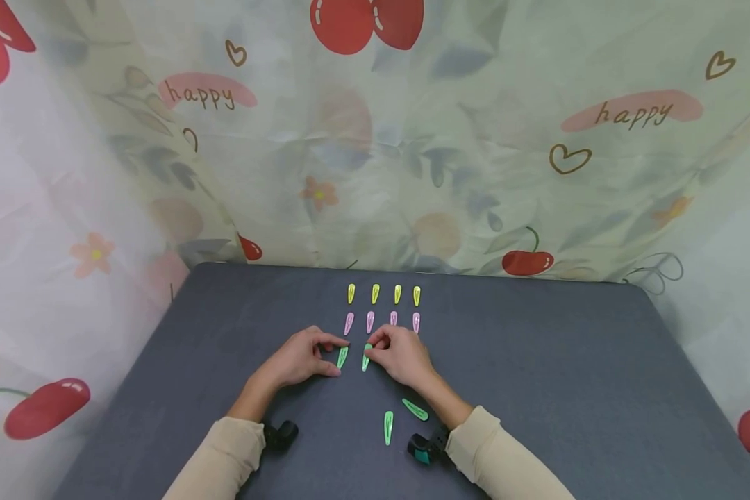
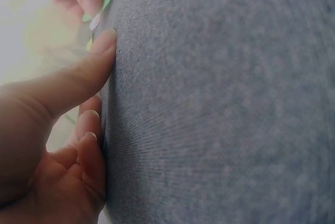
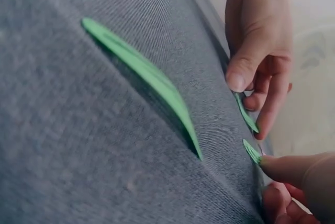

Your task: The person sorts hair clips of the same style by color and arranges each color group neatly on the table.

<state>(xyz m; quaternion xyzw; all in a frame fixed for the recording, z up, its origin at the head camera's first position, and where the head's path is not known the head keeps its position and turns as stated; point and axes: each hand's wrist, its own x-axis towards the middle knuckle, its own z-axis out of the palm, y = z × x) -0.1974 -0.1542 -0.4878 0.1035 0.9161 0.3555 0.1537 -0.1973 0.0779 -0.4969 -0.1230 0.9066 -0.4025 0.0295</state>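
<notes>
My left hand [image 1: 298, 357] has its thumb and index finger at the two ends of a green hair clip [image 1: 342, 357] lying on the dark cloth. Just to the right, my right hand [image 1: 405, 355] pinches another green hair clip [image 1: 365, 362] near its far end. The right wrist view shows both of these clips, the left one [image 3: 246, 113] between thumb and finger, the other [image 3: 251, 150] under the right thumb. In the left wrist view the left thumb [image 2: 84, 80] hides its clip from sight.
Beyond the hands run a row of pink clips [image 1: 371, 322] and, farther back, a row of yellow clips [image 1: 376, 294]. Two loose green clips, one upright [image 1: 389, 428] and one slanted [image 1: 415, 409], lie nearer me. A printed curtain [image 1: 375, 208] borders the table [image 1: 537, 389].
</notes>
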